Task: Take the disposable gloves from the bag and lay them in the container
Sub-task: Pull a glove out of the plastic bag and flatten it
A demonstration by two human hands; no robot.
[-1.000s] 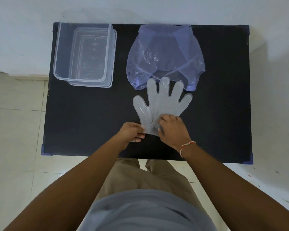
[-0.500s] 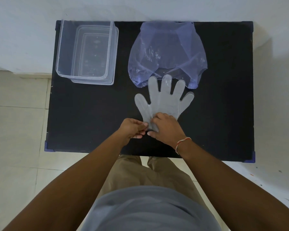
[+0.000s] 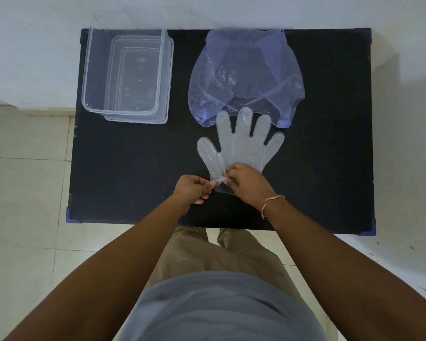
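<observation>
Clear disposable gloves (image 3: 241,146) lie flat in a stack on the black table (image 3: 123,168), fingers pointing away from me, their tips reaching the mouth of the bluish plastic bag (image 3: 244,75). My left hand (image 3: 193,189) pinches the cuff edge at its left corner. My right hand (image 3: 244,184) rests on the cuff and pinches the same edge from the right. The clear rectangular container (image 3: 127,75) stands at the table's back left, with nothing visible inside.
The table stands against a white wall, with tiled floor to the left and right. Blue corner caps (image 3: 71,216) mark the table's near corners. My legs and grey shirt fill the lower middle of the view.
Both hands have drawn together at the cuff; the left hand now pinches a raised bit of the cuff edge, and the right hand's fingers have curled onto it. The gloves stay in place.
</observation>
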